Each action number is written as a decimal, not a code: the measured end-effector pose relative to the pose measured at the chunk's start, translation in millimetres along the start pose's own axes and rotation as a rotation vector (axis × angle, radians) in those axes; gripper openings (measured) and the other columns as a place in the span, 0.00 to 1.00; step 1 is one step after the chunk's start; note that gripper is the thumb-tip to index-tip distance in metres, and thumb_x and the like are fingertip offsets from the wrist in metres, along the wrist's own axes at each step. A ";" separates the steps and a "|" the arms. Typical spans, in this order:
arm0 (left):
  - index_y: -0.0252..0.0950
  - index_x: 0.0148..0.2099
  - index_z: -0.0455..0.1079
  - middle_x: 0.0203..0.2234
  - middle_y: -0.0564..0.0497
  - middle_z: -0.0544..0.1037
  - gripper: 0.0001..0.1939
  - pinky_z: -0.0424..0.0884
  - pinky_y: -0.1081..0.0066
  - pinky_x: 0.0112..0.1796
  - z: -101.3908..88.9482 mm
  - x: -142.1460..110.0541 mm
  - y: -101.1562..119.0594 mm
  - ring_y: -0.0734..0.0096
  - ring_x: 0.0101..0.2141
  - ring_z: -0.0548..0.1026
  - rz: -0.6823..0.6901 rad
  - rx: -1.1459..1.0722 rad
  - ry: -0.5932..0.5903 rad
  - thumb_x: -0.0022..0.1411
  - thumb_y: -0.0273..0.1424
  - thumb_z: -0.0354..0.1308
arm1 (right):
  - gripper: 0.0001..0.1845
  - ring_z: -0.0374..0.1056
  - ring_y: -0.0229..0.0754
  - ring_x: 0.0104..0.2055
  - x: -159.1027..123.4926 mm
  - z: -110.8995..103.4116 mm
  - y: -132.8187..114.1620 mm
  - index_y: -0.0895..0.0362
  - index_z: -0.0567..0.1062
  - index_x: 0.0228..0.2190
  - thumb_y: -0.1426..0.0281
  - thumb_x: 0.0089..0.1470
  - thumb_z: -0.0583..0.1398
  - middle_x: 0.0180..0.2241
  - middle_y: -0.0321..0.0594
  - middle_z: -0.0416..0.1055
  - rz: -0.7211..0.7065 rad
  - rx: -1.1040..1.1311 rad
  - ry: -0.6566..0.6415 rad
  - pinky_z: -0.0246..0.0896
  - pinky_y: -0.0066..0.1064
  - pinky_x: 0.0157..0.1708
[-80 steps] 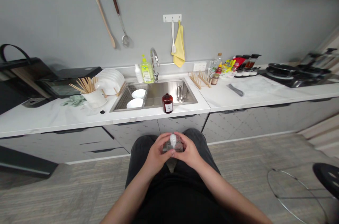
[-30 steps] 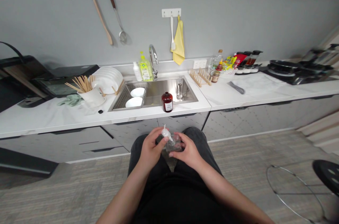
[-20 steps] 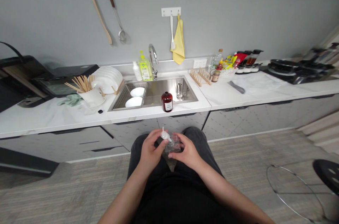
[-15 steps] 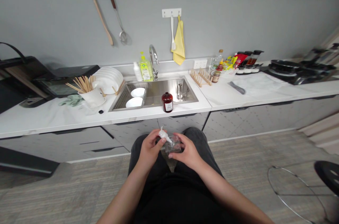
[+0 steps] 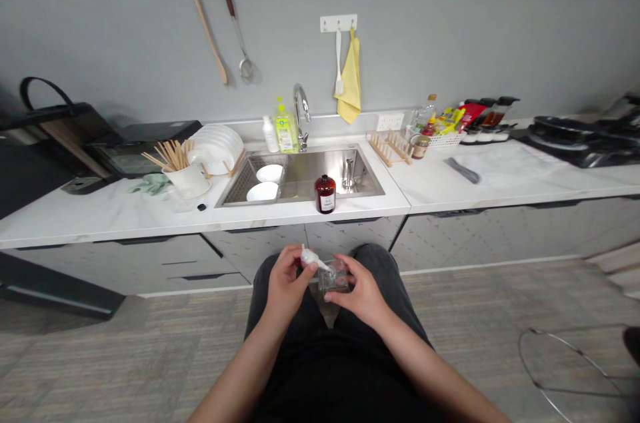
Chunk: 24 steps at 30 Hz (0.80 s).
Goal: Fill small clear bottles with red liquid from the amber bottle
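Between the fingers of my left hand [image 5: 286, 280] is a white pump head [image 5: 311, 258], tilted, its narrow end pointing down to the right. My right hand [image 5: 364, 291] grips a clear, square-looking container [image 5: 334, 278] from its right side. The pump's narrow end meets the container's near-left upper part; whether it is inside cannot be made out. Both are held over my lap, in front of the cabinets. Beyond them, at the counter's front edge, stands an amber bottle [image 5: 325, 195] with a pale label, and no pump shows on it.
Behind the amber bottle is a steel sink [image 5: 310, 173] with white bowls [image 5: 263, 192] in a rack. Chopsticks in a white holder [image 5: 188, 181] and stacked plates [image 5: 215, 146] stand left. A wooden rack [image 5: 391, 148] and condiment basket [image 5: 444, 138] are right. A wire-legged stool [image 5: 537, 360] stands lower right.
The whole view has shifted, so the counter and its things appear farther right. My hands keep the same holds, with the pump head slightly lower and flatter against the container.
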State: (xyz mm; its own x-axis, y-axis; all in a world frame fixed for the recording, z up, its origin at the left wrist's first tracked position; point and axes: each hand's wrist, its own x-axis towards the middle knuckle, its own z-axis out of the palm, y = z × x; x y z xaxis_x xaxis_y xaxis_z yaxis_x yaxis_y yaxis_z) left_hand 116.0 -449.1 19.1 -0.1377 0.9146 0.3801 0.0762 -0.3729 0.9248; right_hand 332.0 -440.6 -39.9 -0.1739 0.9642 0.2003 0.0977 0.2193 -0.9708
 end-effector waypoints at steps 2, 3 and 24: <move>0.38 0.45 0.81 0.39 0.48 0.80 0.09 0.77 0.66 0.45 -4.1 1.1 3.0 0.63 0.41 0.80 -0.033 0.052 -0.039 0.69 0.37 0.71 | 0.49 0.81 0.60 0.58 0.0 0.8 2.4 0.51 0.80 0.64 0.63 0.41 0.84 0.58 0.51 0.81 -0.004 -0.024 0.001 0.85 0.47 0.50; 0.38 0.45 0.80 0.38 0.49 0.81 0.07 0.76 0.66 0.43 -7.0 2.0 5.4 0.64 0.39 0.80 -0.044 0.100 -0.063 0.68 0.35 0.70 | 0.49 0.81 0.60 0.58 0.4 1.2 3.1 0.51 0.79 0.64 0.64 0.42 0.84 0.58 0.51 0.81 -0.008 -0.039 0.001 0.85 0.47 0.50; 0.36 0.44 0.73 0.30 0.55 0.78 0.24 0.79 0.65 0.44 -239.8 156.8 -69.0 0.65 0.35 0.84 -0.279 0.196 0.729 0.51 0.42 0.76 | 0.46 0.82 0.63 0.61 88.6 16.9 34.1 0.49 0.79 0.65 0.63 0.45 0.82 0.61 0.51 0.82 0.034 -0.108 -0.046 0.86 0.50 0.53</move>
State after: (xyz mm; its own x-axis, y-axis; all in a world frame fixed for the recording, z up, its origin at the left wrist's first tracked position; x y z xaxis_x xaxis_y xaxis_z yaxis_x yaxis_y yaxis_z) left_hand -147.7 -317.5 19.3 -0.7821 0.6125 0.1146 0.1068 -0.0495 0.9931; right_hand 303.3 -350.2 -57.5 -0.2133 0.9640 0.1588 0.2088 0.2038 -0.9565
